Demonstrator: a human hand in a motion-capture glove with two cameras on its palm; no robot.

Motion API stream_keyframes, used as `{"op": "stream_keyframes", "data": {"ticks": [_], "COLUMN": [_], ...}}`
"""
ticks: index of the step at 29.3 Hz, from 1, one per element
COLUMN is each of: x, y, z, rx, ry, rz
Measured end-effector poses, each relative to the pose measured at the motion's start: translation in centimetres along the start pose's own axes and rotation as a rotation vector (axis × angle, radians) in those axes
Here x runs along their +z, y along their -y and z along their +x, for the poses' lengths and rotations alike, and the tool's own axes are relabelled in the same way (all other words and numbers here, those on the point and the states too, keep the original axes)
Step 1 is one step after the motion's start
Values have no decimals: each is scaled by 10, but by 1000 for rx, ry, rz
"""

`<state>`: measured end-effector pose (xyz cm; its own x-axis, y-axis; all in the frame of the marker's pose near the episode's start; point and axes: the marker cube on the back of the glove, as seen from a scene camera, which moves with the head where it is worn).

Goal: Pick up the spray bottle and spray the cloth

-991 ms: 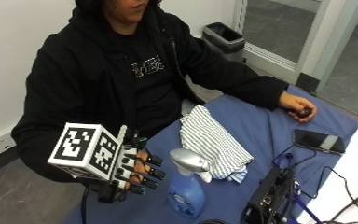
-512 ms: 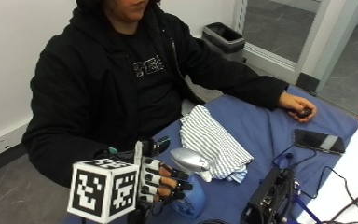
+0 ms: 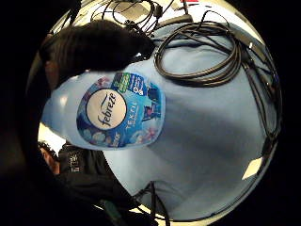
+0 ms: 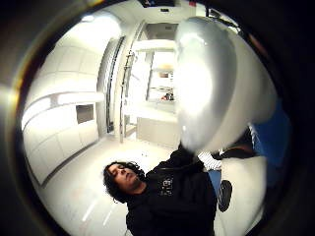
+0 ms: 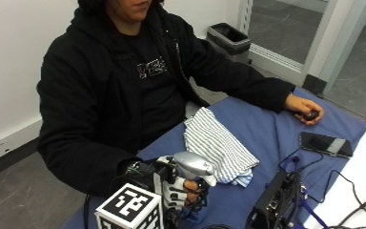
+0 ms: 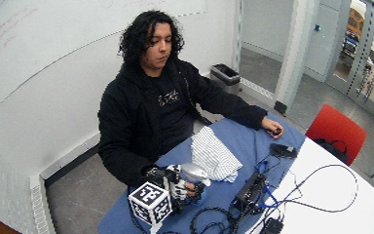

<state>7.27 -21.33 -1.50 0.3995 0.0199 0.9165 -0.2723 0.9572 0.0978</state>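
The gloved right hand (image 5: 182, 191) had its fingers (image 5: 178, 185) curled around the Febreze spray bottle (image 5: 192, 167) at the desk's (image 5: 265, 133) near edge, nozzle facing the striped cloth (image 5: 218, 145) beside it, apparently for spraying.

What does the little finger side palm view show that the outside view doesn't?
Only the little finger side palm view shows the spray bottle's printed label, close to the palm, and a coiled black cable on the blue table surface. Only the outside view shows the gloved right hand gripping the bottle below its silver spray head, the striped cloth lying flat beside it, and a phone. Both show the bottle and blue surface.
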Motion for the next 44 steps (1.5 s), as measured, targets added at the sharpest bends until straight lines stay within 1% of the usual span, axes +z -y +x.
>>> {"op": "stream_keyframes", "data": {"ticks": [6, 9, 11, 19, 27, 32, 36, 38, 40, 44], "x": [3, 22, 28, 20, 22, 17, 9, 7, 8, 18], "y": [13, 33, 38, 28, 26, 31, 31, 31, 32, 34], "z": [-3, 0, 1, 2, 3, -1, -11, -22, -35, -66], "rx": [14, -1, -12, -36, -56, -25, 28, 49, 82, 197], "ry": [76, 163, 183, 97, 70, 91, 97, 83, 60, -19], "rz": [38, 148, 212, 352, 388, 344, 259, 175, 57, -194]}}
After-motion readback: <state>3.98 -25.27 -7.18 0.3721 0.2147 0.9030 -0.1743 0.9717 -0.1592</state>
